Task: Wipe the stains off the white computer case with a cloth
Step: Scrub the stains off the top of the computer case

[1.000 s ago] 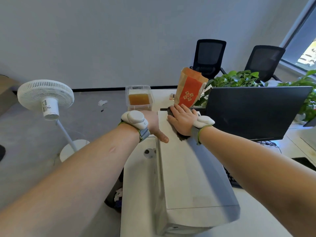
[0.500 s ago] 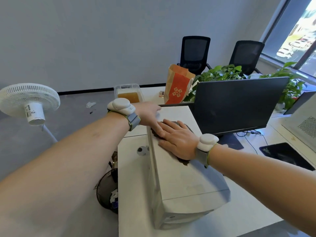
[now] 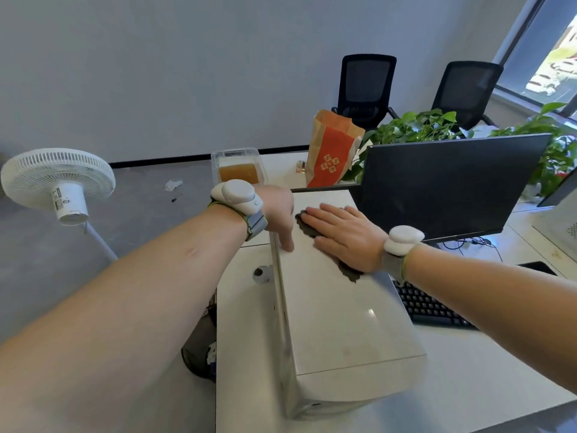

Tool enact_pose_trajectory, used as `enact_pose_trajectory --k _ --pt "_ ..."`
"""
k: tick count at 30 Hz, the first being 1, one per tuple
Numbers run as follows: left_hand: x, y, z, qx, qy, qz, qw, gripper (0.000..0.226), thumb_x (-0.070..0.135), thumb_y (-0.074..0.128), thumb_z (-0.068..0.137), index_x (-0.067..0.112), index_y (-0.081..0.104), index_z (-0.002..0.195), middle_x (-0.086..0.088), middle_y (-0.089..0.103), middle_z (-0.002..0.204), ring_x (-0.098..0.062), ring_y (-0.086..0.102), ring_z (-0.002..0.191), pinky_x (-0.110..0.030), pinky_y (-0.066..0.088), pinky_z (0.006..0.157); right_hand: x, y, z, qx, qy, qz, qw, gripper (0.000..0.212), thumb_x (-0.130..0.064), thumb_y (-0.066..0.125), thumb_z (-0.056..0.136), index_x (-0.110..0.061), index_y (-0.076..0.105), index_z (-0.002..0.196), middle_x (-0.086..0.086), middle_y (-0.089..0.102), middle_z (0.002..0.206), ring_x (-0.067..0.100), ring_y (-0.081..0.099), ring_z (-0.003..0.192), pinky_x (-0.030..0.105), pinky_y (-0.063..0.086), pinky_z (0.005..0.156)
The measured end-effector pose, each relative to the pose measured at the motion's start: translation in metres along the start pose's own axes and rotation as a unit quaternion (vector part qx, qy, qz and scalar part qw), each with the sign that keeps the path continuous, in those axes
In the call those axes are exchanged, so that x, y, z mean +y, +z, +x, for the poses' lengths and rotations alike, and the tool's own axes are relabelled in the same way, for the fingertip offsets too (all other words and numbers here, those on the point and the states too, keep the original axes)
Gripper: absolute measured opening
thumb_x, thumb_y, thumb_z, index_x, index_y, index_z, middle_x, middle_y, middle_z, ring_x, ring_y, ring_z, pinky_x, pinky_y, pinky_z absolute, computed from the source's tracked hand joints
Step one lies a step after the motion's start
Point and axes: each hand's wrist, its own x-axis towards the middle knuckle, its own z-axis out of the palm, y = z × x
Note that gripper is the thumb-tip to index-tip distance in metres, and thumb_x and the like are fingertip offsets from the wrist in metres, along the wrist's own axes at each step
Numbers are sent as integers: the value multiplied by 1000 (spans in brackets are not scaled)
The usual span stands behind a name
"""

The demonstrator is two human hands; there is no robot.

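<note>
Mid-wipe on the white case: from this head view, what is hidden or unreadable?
- Dark grey cloth: mostly under the flat right hand; only its edges show.
- Stains on the white computer case: none legible; glare and blur on top.
- Left hand: fingers over the case's far left edge, hidden from the head view.
- Black keyboard: partly behind the right forearm.
- White fan's label: too small.
</note>
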Motion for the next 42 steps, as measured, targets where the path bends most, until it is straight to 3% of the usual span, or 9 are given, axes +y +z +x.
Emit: enact_pose_trajectory --k 5,10,16,21,24,27,31,37,42 --pt "7 6 12 -25 -26 4 999 89 77 86 47 9 68 100 -6 68 97 -23 57 73 -30 46 63 38 -3 59 45 85 -10 995 60 -59 19 106 -39 12 163 -14 13 170 17 9 157 46 12 125" --pt "20 -4 10 -40 -60 7 997 79 69 87 59 8 69 106 -5 70 95 -23 63 80 -28 47 67 38 -1 83 81 136 9 987 59 -58 22 105 -36 23 159 -12 21 168 19 18 154 53 19 121" --pt "23 2 11 -32 -76 17 996 86 70 87 57 6 66 111 -10 70 108 -28 67 95 -36 56 82 27 8 66 67 99 -14 993 64 -59 20 105 -31 16 162 -8 14 171 22 12 156 55 14 123" --pt "17 11 3 13 -82 40 996 104 81 80 50 2 62 117 -11 67 110 -30 65 97 -39 55 84 -4 15 24 56 64 -16 996 66 -59 18 105 -30 11 164 -8 8 172 22 8 157 52 13 124" --pt "16 15 -5 63 -96 81 990 118 86 74 53 4 52 134 -10 55 131 -31 50 123 -47 42 106 -23 20 3 63 58 -17 996 65 -59 19 106 -30 13 163 -8 10 172 22 8 157 50 13 124" --pt "19 20 -17 100 -98 110 984 120 87 71 59 6 43 142 -9 45 140 -28 38 135 -49 31 113 -41 23 -12 75 65 -15 995 64 -62 17 106 -32 16 163 -10 13 171 21 10 157 50 14 123" --pt "22 33 -31 163 -74 107 978 97 78 68 72 9 47 138 -7 48 137 -27 42 133 -48 35 109 -57 27 -27 60 68 -1 996 62 -59 20 106 -35 13 163 -12 10 171 20 8 157 50 12 125" --pt "34 49 -56 147 27 24 988 12 17 48 95 14 52 105 -11 58 116 -30 59 101 -37 46 79 -89 24 -49 65 92 2 994 61 -55 24 107 -34 12 163 -14 10 170 16 9 156 44 12 123" --pt "40 53 -65 137 32 31 990 14 12 40 100 13 52 92 -11 63 104 -27 57 89 -34 42 74 -113 25 -76 41 84 5 996 60 -52 23 108 -36 9 164 -15 8 171 15 7 156 45 9 125"
